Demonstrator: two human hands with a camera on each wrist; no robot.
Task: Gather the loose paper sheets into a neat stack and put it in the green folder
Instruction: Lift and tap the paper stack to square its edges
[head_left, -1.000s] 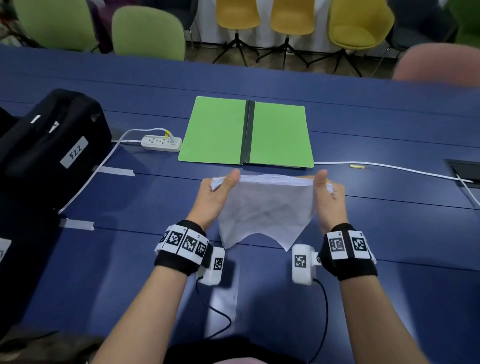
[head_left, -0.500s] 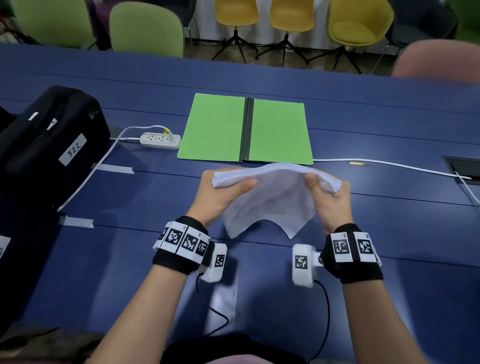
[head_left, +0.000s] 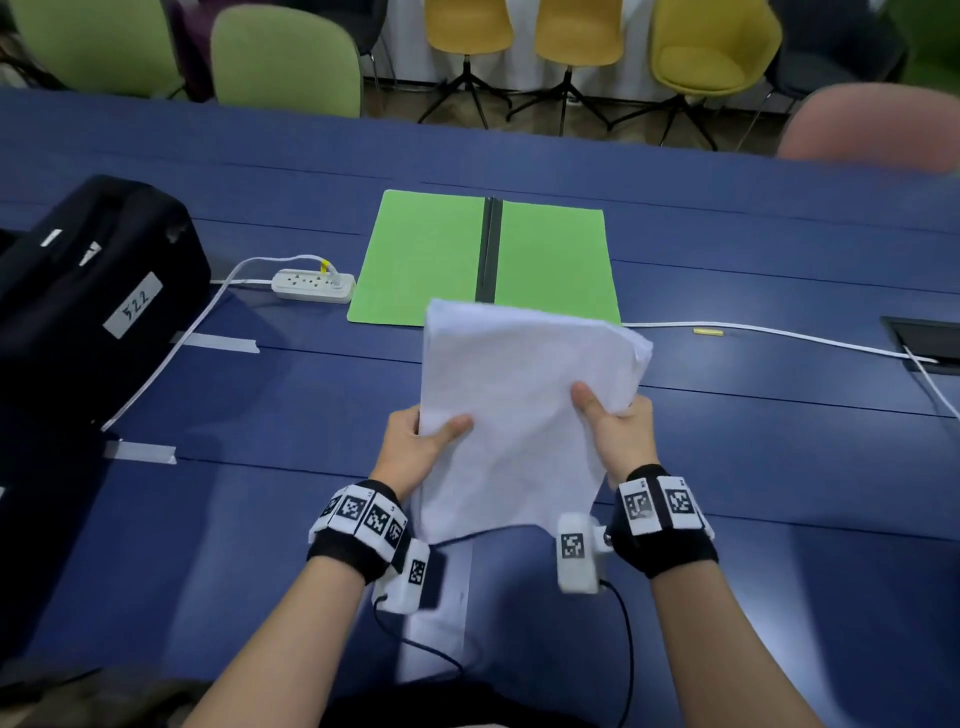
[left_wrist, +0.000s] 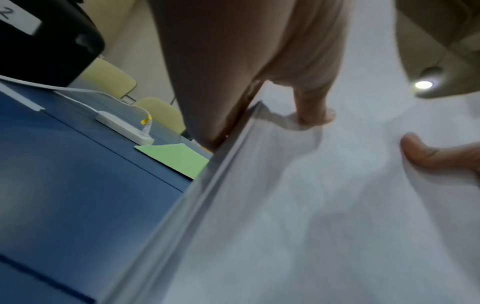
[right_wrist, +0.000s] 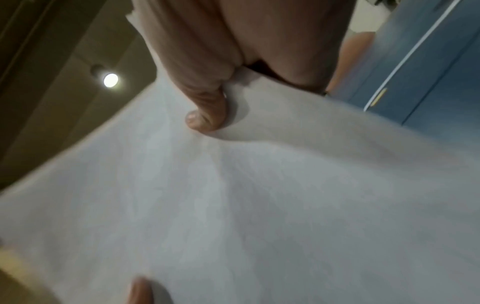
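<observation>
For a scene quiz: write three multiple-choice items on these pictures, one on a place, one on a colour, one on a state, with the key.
1. Where is the power strip?
A. left of the folder
B. on the folder
C. right of the folder
2. What colour is the table?
A. red
B. blue
C. white
3. The green folder is
A. shut
B. standing upright
C. lying open

Key: A, the strip sits by the folder's left edge; B, the top is dark blue; C, both green leaves lie flat either side of the dark spine, while the left hand and right hand hold the paper stack.
</observation>
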